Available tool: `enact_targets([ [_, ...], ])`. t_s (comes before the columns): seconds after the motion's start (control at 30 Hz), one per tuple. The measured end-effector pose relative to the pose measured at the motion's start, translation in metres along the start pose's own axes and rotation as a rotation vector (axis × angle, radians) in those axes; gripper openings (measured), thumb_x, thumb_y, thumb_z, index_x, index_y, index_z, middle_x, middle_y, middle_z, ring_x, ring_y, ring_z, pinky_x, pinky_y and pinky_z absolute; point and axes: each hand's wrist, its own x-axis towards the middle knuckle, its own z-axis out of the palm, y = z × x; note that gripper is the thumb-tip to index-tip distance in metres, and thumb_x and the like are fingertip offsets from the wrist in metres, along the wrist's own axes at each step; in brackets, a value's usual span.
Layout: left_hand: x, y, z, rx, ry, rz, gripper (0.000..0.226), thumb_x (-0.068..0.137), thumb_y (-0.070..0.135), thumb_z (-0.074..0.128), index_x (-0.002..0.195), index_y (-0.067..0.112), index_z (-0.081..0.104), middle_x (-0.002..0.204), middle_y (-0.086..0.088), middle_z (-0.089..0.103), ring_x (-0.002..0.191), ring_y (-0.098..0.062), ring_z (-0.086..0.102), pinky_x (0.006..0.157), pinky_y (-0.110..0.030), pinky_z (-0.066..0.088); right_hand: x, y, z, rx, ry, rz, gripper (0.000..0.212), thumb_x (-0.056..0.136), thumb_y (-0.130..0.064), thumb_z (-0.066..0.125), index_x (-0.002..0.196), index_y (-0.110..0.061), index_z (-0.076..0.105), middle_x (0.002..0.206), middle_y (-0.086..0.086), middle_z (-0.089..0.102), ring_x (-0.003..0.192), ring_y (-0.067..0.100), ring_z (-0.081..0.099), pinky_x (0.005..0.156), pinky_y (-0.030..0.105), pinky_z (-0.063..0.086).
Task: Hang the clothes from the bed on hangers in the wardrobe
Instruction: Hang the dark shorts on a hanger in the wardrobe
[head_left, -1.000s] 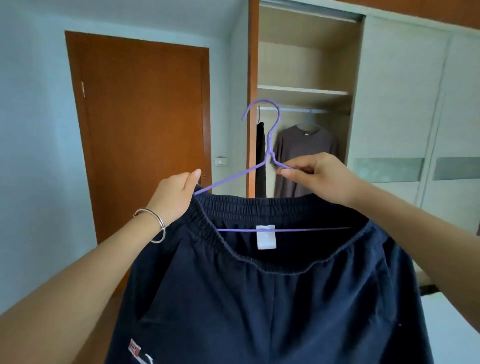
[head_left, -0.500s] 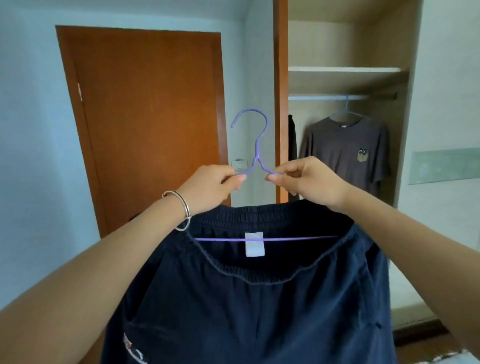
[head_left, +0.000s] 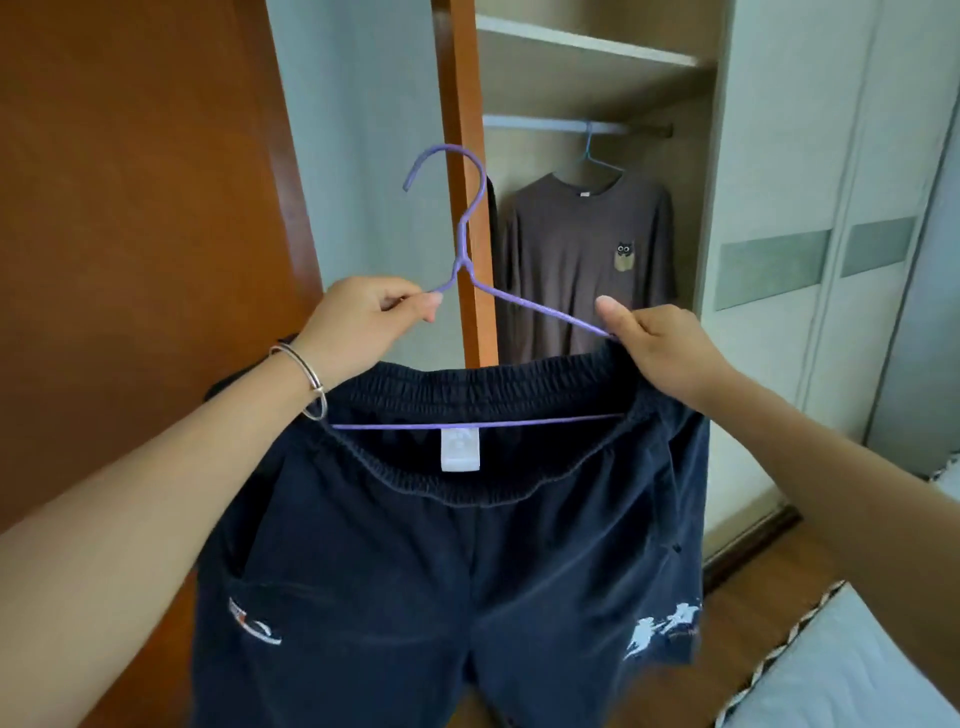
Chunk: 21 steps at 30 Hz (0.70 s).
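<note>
Dark navy shorts (head_left: 441, 561) with an elastic waistband hang from a purple wire hanger (head_left: 465, 244), whose lower bar runs inside the waistband. My left hand (head_left: 363, 322) pinches the hanger's left shoulder near the neck. My right hand (head_left: 660, 348) grips the hanger's right end together with the waistband. The hook points up and left, in front of the wardrobe's orange frame. Behind it the open wardrobe (head_left: 597, 67) has a rail (head_left: 550, 124) with a brown owl-print shirt (head_left: 582, 260) on a blue hanger.
An orange-brown door (head_left: 130, 208) fills the left. A dark garment (head_left: 491, 208) hangs at the rail's left end. Pale sliding wardrobe doors (head_left: 779, 208) stand at the right. The bed's corner (head_left: 841, 670) shows at the lower right over wooden floor.
The view has come closer to the wardrobe. My right hand slid from the hanger's neck down to its right end and the waistband; my left hand stays near the neck.
</note>
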Motion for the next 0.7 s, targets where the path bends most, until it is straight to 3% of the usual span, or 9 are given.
enact_targets([
  [0.07,0.025,-0.017,0.019,-0.061,-0.024,0.045,0.027,0.090,0.036,0.052,0.065,0.033,0.062,0.069,-0.018,0.057,0.065,-0.019,0.045,0.057,-0.020,0.032,0.017,0.005,0.009,-0.056,0.088,0.034,0.064,0.091,-0.055,0.037,0.042,-0.016,0.023,0.043,-0.001,0.029,0.045,0.016,0.031,0.049,0.030,0.028],
  [0.23,0.078,-0.040,0.079,-0.267,-0.144,0.133,0.026,0.089,0.032,0.055,0.064,0.031,0.063,0.049,0.009,0.049,0.047,-0.003,0.041,0.046,-0.005,0.032,0.034,0.040,0.001,-0.226,0.179,0.180,0.067,0.090,-0.058,0.033,0.042,-0.011,0.041,0.049,0.004,0.043,0.052,0.020,0.041,0.055,0.033,0.030],
  [0.33,0.103,-0.036,0.124,-0.361,-0.238,0.220,0.026,0.088,0.030,0.055,0.064,0.029,0.065,0.044,0.009,0.048,0.046,-0.002,0.043,0.047,-0.006,0.032,0.029,0.066,-0.018,-0.279,0.153,0.306,0.067,0.089,-0.061,0.031,0.048,-0.011,0.046,0.053,0.004,0.046,0.054,0.020,0.044,0.054,0.032,0.032],
  [0.47,0.140,-0.023,0.187,-0.477,-0.301,0.282,0.025,0.087,0.032,0.057,0.064,0.030,0.067,0.044,0.009,0.046,0.045,-0.004,0.041,0.047,-0.007,0.033,0.018,0.102,-0.047,-0.294,0.176,0.382,0.073,0.081,-0.069,0.032,0.072,-0.005,0.065,0.072,0.016,0.063,0.073,0.030,0.058,0.066,0.032,0.041],
  [0.53,0.161,-0.014,0.216,-0.520,-0.316,0.295,0.025,0.087,0.032,0.057,0.066,0.027,0.068,0.042,0.009,0.047,0.042,-0.004,0.040,0.045,-0.007,0.032,0.014,0.119,-0.064,-0.270,0.160,0.390,0.074,0.070,-0.076,0.032,0.079,-0.011,0.067,0.078,0.014,0.066,0.078,0.028,0.060,0.068,0.032,0.041],
  [0.6,0.181,-0.005,0.244,-0.543,-0.322,0.296,0.025,0.088,0.031,0.056,0.070,0.021,0.070,0.040,0.012,0.051,0.038,-0.002,0.043,0.042,-0.005,0.031,0.011,0.134,-0.081,-0.245,0.112,0.405,0.060,0.063,-0.074,0.040,0.072,-0.021,0.064,0.064,0.001,0.061,0.064,0.016,0.056,0.059,0.025,0.036],
  [0.7,0.210,0.007,0.281,-0.569,-0.338,0.295,0.025,0.089,0.031,0.056,0.074,0.017,0.071,0.042,0.019,0.056,0.035,0.003,0.044,0.040,-0.004,0.031,0.016,0.159,-0.101,-0.282,0.046,0.423,0.025,0.074,-0.054,0.059,0.072,-0.030,0.063,0.061,-0.010,0.060,0.058,0.004,0.055,0.054,0.017,0.038],
])
